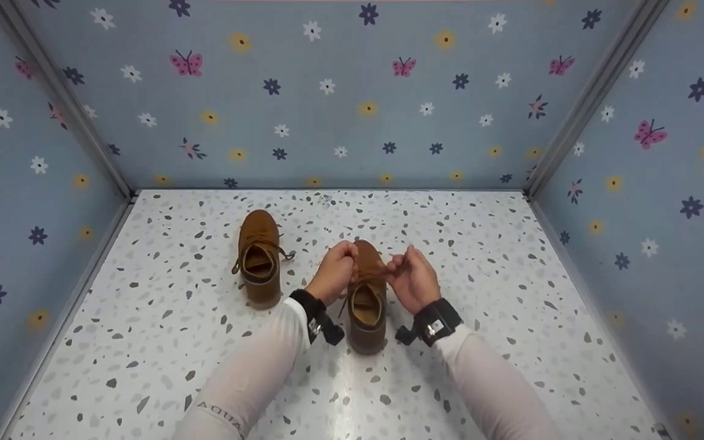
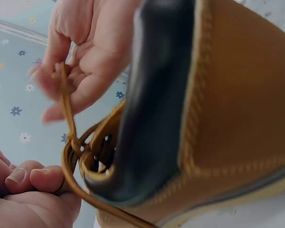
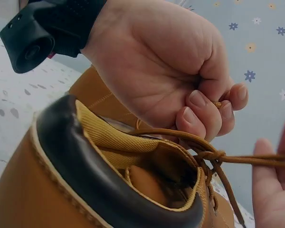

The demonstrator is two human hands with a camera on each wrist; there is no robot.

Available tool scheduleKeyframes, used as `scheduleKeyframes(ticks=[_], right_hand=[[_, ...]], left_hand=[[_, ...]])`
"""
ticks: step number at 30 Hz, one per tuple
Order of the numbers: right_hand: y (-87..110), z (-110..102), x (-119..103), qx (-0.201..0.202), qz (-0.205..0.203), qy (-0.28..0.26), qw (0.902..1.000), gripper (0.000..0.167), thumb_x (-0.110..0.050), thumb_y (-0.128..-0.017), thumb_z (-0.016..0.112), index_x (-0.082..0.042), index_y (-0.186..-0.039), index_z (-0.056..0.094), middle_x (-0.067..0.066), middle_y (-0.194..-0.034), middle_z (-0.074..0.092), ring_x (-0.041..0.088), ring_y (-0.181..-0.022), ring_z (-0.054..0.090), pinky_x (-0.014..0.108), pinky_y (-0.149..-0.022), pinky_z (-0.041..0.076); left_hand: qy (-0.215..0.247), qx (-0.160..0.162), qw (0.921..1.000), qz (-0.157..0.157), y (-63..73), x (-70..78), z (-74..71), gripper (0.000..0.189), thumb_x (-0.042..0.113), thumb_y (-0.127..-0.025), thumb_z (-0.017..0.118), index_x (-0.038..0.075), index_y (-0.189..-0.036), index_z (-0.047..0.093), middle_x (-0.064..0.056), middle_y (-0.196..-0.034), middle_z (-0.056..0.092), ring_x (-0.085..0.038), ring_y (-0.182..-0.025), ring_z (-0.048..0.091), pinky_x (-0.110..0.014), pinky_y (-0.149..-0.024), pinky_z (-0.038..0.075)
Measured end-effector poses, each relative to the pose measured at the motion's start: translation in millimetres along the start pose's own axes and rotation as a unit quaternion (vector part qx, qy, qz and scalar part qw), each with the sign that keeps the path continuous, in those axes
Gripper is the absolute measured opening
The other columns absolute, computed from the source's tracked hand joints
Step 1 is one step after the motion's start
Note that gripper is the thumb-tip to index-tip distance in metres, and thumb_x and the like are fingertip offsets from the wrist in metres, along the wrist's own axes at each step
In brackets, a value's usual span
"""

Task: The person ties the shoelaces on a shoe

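Note:
A brown ankle shoe [image 1: 367,339] with a dark padded collar stands on the floor, toe away from me. My left hand [image 1: 333,272] is at its left, fingers curled round a shoelace end; a bit of it shows between the fingers in the right wrist view. Over on the right side, my right hand [image 1: 414,281] pinches another length of the brown shoelace [image 2: 69,111], pulled out from the shoe. A knot [image 3: 213,155] sits at the lacing between both hands. One loose lace end hangs down beside the shoe in the right wrist view.
A matching brown shoe [image 1: 262,293] stands to the left, its laces loose at the sides. The speckled white floor [image 1: 162,342] meets blue flowered panels [image 1: 333,134] at the back and both sides, with metal strips at the corners.

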State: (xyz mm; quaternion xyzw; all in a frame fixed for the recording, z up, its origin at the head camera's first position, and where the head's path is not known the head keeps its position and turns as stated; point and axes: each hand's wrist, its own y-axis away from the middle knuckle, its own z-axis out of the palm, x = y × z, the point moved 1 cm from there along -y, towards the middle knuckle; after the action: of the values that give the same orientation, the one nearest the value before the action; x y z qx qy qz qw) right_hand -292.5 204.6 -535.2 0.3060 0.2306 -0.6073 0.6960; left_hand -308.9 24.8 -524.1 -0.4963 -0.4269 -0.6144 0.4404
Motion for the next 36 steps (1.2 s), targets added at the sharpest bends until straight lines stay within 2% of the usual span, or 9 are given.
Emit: scheduleKeyframes(ticks=[3,6,10,13,17,25,30,32,36], right_hand=[[0.7,-1.1,-0.1,0.007,-0.002,-0.007,0.9999,0.036,-0.031,-0.115,0.028,-0.017,-0.083,0.038,-0.004,-0.071,0.040,0.011,-0.067,0.040,0.031,-0.078,0.046],[-0.1,-2.6,-1.4,0.003,-0.006,0.027,0.9996,0.036,-0.031,-0.115,0.027,-0.017,-0.083,0.034,-0.005,-0.068,0.031,0.011,-0.063,0.031,0.028,-0.069,0.037],[-3.0,-6.5,-4.2,0.001,-0.014,0.097,0.9952,0.036,-0.031,-0.115,0.031,-0.015,-0.083,0.034,-0.005,-0.065,0.029,0.012,-0.058,0.028,0.026,-0.062,0.033],[-6.0,-10.6,-6.2,0.006,-0.014,0.139,0.9901,0.035,-0.030,-0.115,0.035,-0.015,-0.083,0.035,-0.006,-0.063,0.030,0.011,-0.056,0.028,0.025,-0.059,0.032],[-9.8,-16.1,-7.8,0.001,-0.013,0.176,0.9844,0.033,-0.027,-0.115,0.037,-0.016,-0.084,0.036,-0.006,-0.062,0.030,0.010,-0.054,0.028,0.025,-0.058,0.032],[-9.5,-27.2,-6.3,0.003,-0.005,0.217,0.9761,0.032,-0.025,-0.115,0.038,-0.015,-0.084,0.035,-0.006,-0.061,0.029,0.011,-0.055,0.029,0.025,-0.056,0.032],[-9.9,-29.7,-7.1,0.000,0.004,0.242,0.9702,0.032,-0.025,-0.115,0.040,-0.014,-0.085,0.037,-0.004,-0.064,0.030,0.013,-0.059,0.033,0.027,-0.058,0.036],[-9.8,-29.6,-8.6,-0.001,0.016,0.246,0.9691,0.031,-0.024,-0.115,0.039,-0.014,-0.085,0.038,-0.004,-0.064,0.031,0.014,-0.059,0.033,0.029,-0.060,0.038],[-9.1,-27.5,-13.2,-0.004,0.040,0.253,0.9667,0.030,-0.024,-0.114,0.040,-0.013,-0.087,0.039,-0.003,-0.066,0.037,0.015,-0.059,0.038,0.032,-0.067,0.047]], left_hand=[[-0.021,-0.004,0.9996,0.017,1.3,-0.6,-2.5,0.018,-0.008,-0.094,0.031,0.001,-0.097,0.047,0.002,-0.068,0.036,-0.012,-0.058,0.036,-0.025,-0.056,0.032],[-0.081,0.000,0.9957,0.045,2.9,-1.6,-5.1,0.018,-0.008,-0.091,0.034,0.001,-0.094,0.049,0.002,-0.072,0.038,-0.013,-0.063,0.038,-0.026,-0.059,0.033],[-0.191,-0.005,0.9780,0.083,4.9,0.0,-6.6,0.019,-0.006,-0.091,0.037,0.003,-0.092,0.053,0.000,-0.082,0.043,-0.013,-0.071,0.045,-0.026,-0.067,0.038],[-0.236,-0.031,0.9676,0.085,6.9,2.3,-7.0,0.020,-0.005,-0.093,0.035,0.002,-0.096,0.053,-0.002,-0.085,0.045,-0.013,-0.064,0.046,-0.027,-0.059,0.040],[-0.255,-0.060,0.9621,0.077,9.4,2.8,-8.6,0.021,-0.004,-0.095,0.032,-0.002,-0.101,0.052,-0.004,-0.085,0.046,-0.014,-0.051,0.042,-0.027,-0.047,0.037],[-0.319,-0.061,0.9368,0.130,11.4,-5.1,-9.9,0.020,-0.008,-0.091,0.037,0.003,-0.092,0.054,-0.001,-0.084,0.047,-0.018,-0.082,0.052,-0.030,-0.075,0.043],[-0.318,-0.057,0.9375,0.129,10.0,-8.1,-10.2,0.020,-0.008,-0.091,0.037,0.004,-0.092,0.053,-0.002,-0.086,0.048,-0.019,-0.085,0.054,-0.031,-0.077,0.044],[-0.294,-0.050,0.9473,0.117,10.1,-9.3,-10.9,0.020,-0.008,-0.092,0.036,0.003,-0.093,0.053,-0.003,-0.087,0.048,-0.018,-0.083,0.052,-0.030,-0.075,0.043],[-0.216,-0.040,0.9716,0.087,11.7,-12.0,-12.2,0.021,-0.006,-0.094,0.035,-0.002,-0.101,0.054,-0.003,-0.087,0.048,-0.014,-0.068,0.047,-0.027,-0.061,0.041]])
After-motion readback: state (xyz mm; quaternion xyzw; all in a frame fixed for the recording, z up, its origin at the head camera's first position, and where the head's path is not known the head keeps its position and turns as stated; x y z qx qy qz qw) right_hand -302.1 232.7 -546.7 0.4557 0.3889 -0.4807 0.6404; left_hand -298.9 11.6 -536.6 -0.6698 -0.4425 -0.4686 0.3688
